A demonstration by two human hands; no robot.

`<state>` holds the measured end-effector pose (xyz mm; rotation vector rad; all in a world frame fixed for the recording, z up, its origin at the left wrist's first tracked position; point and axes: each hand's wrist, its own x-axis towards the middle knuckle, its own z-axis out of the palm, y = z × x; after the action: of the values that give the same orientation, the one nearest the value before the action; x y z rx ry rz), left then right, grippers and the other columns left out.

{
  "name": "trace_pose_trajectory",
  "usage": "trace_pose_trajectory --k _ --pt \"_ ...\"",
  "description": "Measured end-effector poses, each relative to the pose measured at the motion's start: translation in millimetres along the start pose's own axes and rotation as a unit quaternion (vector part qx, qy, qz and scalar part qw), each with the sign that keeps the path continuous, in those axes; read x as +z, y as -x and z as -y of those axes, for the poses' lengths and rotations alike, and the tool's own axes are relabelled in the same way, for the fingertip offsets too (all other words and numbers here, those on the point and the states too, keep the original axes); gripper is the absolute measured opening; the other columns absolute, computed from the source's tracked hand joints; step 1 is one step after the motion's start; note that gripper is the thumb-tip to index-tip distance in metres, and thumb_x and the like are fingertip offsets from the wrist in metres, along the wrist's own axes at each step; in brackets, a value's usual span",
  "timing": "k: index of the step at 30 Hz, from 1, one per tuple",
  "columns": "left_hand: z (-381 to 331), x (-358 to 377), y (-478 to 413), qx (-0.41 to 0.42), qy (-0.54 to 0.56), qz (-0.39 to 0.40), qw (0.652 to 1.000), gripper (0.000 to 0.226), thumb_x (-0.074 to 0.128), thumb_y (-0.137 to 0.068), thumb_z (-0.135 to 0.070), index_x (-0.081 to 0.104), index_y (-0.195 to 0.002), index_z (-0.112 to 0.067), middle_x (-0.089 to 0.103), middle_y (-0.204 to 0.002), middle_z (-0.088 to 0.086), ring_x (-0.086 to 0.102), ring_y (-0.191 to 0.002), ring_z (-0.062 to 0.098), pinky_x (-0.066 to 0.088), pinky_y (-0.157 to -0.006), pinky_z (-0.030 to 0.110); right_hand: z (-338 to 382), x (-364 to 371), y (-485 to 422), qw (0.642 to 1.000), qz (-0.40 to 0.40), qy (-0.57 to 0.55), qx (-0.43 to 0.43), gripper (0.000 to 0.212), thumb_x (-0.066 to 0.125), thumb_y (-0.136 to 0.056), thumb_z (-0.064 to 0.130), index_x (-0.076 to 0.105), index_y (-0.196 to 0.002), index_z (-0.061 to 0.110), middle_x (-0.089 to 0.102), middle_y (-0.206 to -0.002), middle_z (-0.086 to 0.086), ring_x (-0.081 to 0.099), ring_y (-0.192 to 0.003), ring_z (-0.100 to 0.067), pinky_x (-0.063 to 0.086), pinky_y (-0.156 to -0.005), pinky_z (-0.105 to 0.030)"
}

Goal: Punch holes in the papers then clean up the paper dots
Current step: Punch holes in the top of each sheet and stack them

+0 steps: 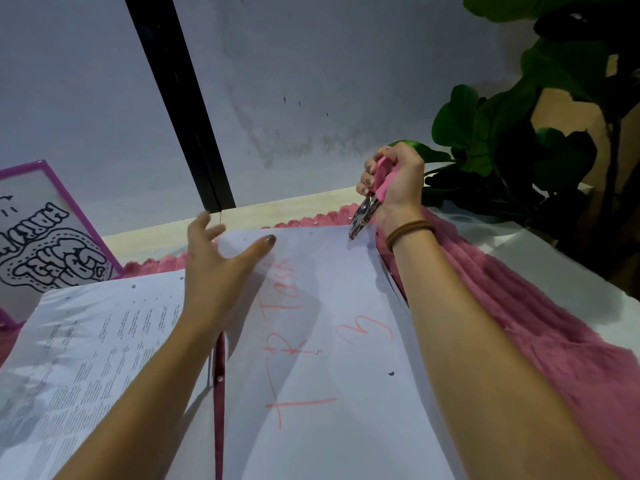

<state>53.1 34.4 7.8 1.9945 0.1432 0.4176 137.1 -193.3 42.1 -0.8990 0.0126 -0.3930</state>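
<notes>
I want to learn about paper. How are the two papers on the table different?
The paper with red writing bears big red handwriting; the printed paper bears small dark print. The hole punch in the right hand bites the red-written paper's far edge; the printed paper lies unpunched beside it. Both are white.

A pink fuzzy cloth (540,341) covers the table (571,275) from 9 o'clock round to 4 o'clock, its scalloped far edge running along a pale wooden ledge (277,207). At 9 o'clock a purple-framed sign (48,237) with bold black bubble lettering leans upright. A black vertical strip (180,98) crosses the grey wall (311,81) from 11 o'clock down to the ledge. At 2 o'clock stands a large-leaved green plant (512,133), its dark foliage overhanging the table's far corner.
</notes>
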Motion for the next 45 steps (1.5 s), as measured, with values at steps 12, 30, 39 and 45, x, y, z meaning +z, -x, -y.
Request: trace_pose_trajectory --k 12,30,39,45 --pt "13 4 21 -0.041 0.136 0.074 0.987 0.016 0.072 -0.085 -0.021 0.069 -0.101 -0.018 0.072 -0.087 -0.006 0.069 -0.068 0.003 0.049 -0.05 0.011 -11 -2 1 1.0 0.004 0.023 -0.003 0.007 0.049 -0.068 0.018 0.044 -0.069 0.014 0.044 -0.058 -0.004 0.035 -0.045 -0.017 0.031 -0.047 -0.023" --pt "18 0 25 -0.026 0.207 0.07 0.976 0.022 0.072 -0.083 -0.008 0.064 -0.083 -0.029 0.068 -0.076 -0.015 0.067 -0.061 -0.003 0.047 -0.049 0.009 -16 -6 1 0.996 0.055 -0.034 0.055 0.013 0.053 -0.063 0.018 0.049 -0.073 0.011 0.045 -0.065 -0.007 0.037 -0.05 -0.018 0.032 -0.052 -0.023" --pt "20 2 22 -0.022 0.191 0.078 0.978 0.015 0.073 -0.084 -0.01 0.068 -0.096 -0.017 0.07 -0.08 -0.011 0.068 -0.064 -0.002 0.048 -0.051 0.009 -7 -22 -1 0.978 0.182 -0.038 0.092 0.028 0.05 -0.06 0.023 0.049 -0.085 0.01 0.046 -0.074 -0.007 0.041 -0.06 -0.019 0.038 -0.057 -0.028" --pt "20 4 22 -0.017 0.203 0.079 0.976 0.018 0.073 -0.083 -0.009 0.067 -0.085 -0.026 0.07 -0.079 -0.014 0.069 -0.066 -0.001 0.049 -0.052 0.009 -10 7 8 0.959 0.256 -0.004 0.121 0.032 0.054 -0.059 0.02 0.049 -0.089 0.01 0.048 -0.075 -0.007 0.044 -0.062 -0.02 0.043 -0.061 -0.03"
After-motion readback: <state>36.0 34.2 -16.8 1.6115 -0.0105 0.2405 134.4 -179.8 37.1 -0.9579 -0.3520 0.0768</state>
